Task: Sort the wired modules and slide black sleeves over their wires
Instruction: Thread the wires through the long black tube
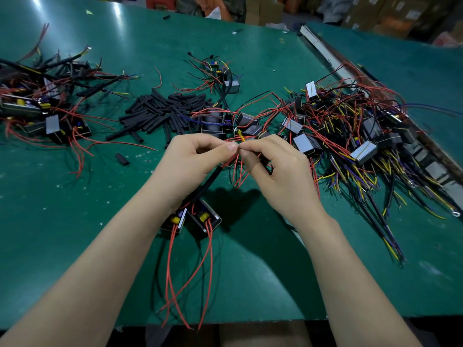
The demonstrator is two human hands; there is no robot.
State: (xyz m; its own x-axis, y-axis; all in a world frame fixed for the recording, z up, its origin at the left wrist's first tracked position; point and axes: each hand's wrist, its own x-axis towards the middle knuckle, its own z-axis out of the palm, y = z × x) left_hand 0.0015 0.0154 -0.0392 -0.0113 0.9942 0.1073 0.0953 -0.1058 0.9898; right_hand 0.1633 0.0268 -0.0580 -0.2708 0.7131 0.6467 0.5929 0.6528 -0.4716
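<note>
Head view, bench level. Black sleeve (209, 182) noted part-way along a bundle of red wires (231, 159), running from beneath the left hand (198, 159) down toward two open modules (191, 219) lying side by side at the near edge of the green table (250, 284). Left thumb and forefinger pinching the wire ends just above the sleeve mouth; right hand (270, 164) fingertips pinching the same ends, touching the left. Loose red leads trailing off the table edge.

Recommended: gather all ends flush, keep strands straight and together, feed sleeve without kinking, seat close to module.

Stock of loose sleeves (162, 111) heaped beyond the hands. Unsorted pile of modules (350, 128) at right, sleeved pile (45, 101) at far left.
</note>
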